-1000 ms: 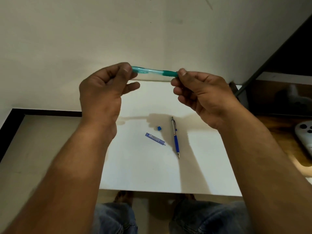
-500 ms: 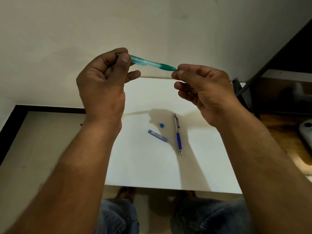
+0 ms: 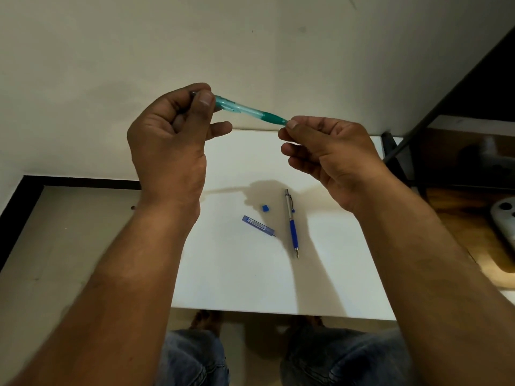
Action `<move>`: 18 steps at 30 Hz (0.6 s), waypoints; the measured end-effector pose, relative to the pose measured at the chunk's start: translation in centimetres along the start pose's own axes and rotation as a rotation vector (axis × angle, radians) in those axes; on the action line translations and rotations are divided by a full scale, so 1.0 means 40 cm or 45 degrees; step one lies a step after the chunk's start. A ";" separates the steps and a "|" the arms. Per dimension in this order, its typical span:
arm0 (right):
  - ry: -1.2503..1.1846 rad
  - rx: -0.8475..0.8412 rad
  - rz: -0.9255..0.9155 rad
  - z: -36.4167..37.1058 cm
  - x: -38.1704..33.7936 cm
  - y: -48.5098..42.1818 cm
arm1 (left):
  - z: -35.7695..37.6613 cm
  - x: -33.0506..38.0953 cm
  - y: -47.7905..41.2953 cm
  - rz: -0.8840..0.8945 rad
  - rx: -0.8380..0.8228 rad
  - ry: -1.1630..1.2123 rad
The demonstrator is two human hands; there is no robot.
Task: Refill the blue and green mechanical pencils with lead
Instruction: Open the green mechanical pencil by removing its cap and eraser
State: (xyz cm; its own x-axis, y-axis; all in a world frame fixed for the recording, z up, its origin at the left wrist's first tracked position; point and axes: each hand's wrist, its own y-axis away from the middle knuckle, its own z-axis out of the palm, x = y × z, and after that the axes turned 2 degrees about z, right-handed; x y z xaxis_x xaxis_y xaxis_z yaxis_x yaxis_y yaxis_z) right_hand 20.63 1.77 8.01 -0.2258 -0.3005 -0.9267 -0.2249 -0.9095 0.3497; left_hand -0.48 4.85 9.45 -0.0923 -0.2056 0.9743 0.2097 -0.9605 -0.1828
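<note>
Green mechanical pencil (image 3: 250,111) held in the air at upper centre of the frame, well above the white surface (image 3: 250,288), slanting down from left to right. Both hands on it, one at each end.

Left hand (image 3: 170,146): grip closed round the button end, thumb laid over the top, fingers curled beneath. Judged as the anchoring hold, with the thumb placed where it could press the button.

Right hand (image 3: 328,157): thumb and forefinger pinched together at the tip, just past the dark green sleeve; remaining fingers loosely curled and holding nothing. Whether a lead sits between the fingertips is too fine to tell. Judged as checking or guiding the tip, so this pencil looks mid-refill or in testing.

Blue mechanical pencil (image 3: 292,222) lies on the surface at centre, tip toward the bottom of the frame, untouched. Just left of it, apart, the blue lead case (image 3: 257,225) lies at a slant; its small blue cap (image 3: 266,208) sits loose between them, nearer the top. Case left open and close by, presumably so leads stay within reach.
</note>
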 end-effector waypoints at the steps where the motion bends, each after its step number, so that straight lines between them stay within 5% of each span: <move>1: 0.001 -0.024 0.002 -0.001 0.000 0.000 | -0.001 0.001 -0.001 -0.008 0.014 -0.006; 18: 0.493 -0.261 -0.055 0.007 0.015 0.006 | 0.002 0.016 -0.005 -0.093 0.091 -0.053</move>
State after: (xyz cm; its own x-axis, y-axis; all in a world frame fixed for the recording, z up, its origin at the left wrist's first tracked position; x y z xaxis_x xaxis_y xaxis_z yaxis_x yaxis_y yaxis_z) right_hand 20.18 1.44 7.59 0.1601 -0.3108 -0.9369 -0.0247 -0.9501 0.3110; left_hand -0.51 4.91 10.10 -0.0697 -0.1263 0.9895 0.2733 -0.9564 -0.1028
